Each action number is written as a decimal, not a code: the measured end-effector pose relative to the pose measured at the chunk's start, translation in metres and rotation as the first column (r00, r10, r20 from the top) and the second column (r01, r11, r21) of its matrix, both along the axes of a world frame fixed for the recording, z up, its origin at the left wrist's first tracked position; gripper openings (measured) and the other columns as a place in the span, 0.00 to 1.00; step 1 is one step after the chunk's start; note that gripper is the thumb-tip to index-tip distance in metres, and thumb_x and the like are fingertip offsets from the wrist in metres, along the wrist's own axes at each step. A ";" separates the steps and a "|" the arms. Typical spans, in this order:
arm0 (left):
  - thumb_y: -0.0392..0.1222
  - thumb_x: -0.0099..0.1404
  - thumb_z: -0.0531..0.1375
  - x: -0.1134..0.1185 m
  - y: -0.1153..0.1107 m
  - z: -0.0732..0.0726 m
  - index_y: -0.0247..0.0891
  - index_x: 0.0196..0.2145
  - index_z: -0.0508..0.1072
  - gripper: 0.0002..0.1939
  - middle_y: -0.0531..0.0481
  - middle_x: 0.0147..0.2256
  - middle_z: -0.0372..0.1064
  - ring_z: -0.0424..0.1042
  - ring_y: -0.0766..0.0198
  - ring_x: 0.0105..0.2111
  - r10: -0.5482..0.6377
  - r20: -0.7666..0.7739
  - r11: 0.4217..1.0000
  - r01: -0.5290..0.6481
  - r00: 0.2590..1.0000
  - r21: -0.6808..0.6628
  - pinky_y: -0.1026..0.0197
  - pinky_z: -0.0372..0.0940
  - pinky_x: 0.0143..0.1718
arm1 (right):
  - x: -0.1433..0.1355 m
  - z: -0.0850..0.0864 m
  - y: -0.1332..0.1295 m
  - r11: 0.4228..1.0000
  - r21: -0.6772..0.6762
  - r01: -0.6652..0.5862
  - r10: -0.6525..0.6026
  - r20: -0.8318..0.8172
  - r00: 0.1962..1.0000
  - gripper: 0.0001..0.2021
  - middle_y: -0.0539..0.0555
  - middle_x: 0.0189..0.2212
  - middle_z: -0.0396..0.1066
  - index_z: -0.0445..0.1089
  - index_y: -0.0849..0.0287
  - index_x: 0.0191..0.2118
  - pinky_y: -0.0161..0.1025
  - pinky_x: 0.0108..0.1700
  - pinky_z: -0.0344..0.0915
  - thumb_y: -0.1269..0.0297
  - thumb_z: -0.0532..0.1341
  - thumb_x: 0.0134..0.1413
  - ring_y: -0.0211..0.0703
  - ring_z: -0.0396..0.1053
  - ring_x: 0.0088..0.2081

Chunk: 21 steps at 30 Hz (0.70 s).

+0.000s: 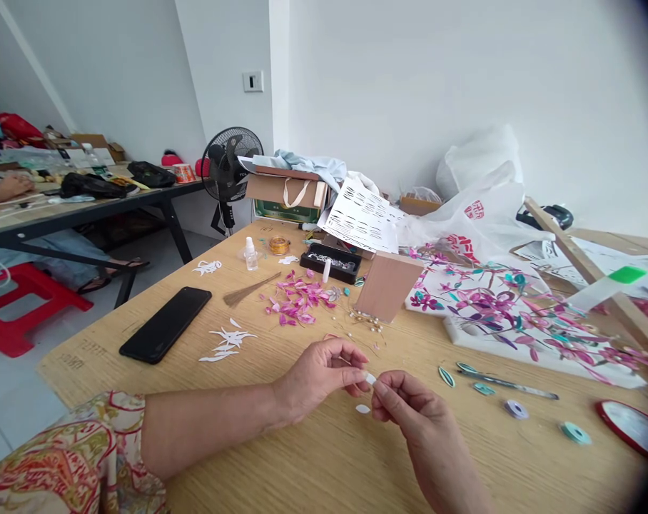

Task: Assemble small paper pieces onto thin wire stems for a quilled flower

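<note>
Between my two hands is a small white petal-shaped piece (371, 379). My left hand (324, 371) pinches one end of it with thumb and forefinger, and my right hand (409, 407) pinches the other end. Just below, a second white oval piece (362, 409) lies on the wooden table (281, 464). Left of my hands rests a loose group of pointed white cut pieces (228, 341). Farther back is a heap of pink petals (297, 296), with white beads on thin stems (375, 325) beside it.
A black phone (166, 325) lies at the left. Toward the right are a thin brush (511, 384), ribbon spools (575, 432), teal leaf pieces (446, 376) and pink flower sprays (517, 303). A brown block (389, 285) stands behind my hands. Another person's hand (16, 185) shows at the far table.
</note>
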State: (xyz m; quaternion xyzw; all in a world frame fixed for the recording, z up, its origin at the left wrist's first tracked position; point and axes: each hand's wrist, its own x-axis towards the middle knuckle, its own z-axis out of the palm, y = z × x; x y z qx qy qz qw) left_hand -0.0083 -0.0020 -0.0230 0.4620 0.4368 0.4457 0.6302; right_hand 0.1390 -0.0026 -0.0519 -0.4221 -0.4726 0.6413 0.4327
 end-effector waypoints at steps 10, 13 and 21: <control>0.45 0.48 0.63 -0.006 0.005 0.002 0.31 0.29 0.73 0.14 0.50 0.23 0.67 0.65 0.70 0.24 -0.111 0.044 0.989 0.115 0.993 -0.089 0.65 0.60 0.29 | 0.007 -0.002 0.001 0.980 0.197 -0.019 -0.010 0.141 0.990 0.12 0.49 0.16 0.64 0.65 0.59 0.21 0.33 0.25 0.59 0.56 0.59 0.44 0.36 0.61 0.22; 0.43 0.47 0.63 -0.007 0.006 0.000 0.31 0.28 0.73 0.12 0.52 0.20 0.67 0.65 0.70 0.22 -0.111 -0.003 0.991 0.111 0.994 -0.078 0.65 0.60 0.27 | 0.007 -0.002 -0.001 0.960 0.276 -0.044 -0.024 0.239 0.971 0.11 0.49 0.17 0.64 0.65 0.59 0.22 0.32 0.25 0.58 0.56 0.58 0.45 0.37 0.61 0.22; 0.44 0.47 0.63 -0.008 0.007 -0.003 0.32 0.24 0.72 0.11 0.53 0.18 0.65 0.65 0.70 0.20 -0.099 -0.113 0.995 0.099 0.989 -0.003 0.66 0.59 0.24 | 0.006 -0.001 -0.001 0.946 0.319 -0.053 -0.043 0.288 0.957 0.12 0.49 0.17 0.65 0.66 0.58 0.22 0.32 0.25 0.59 0.55 0.57 0.45 0.37 0.63 0.22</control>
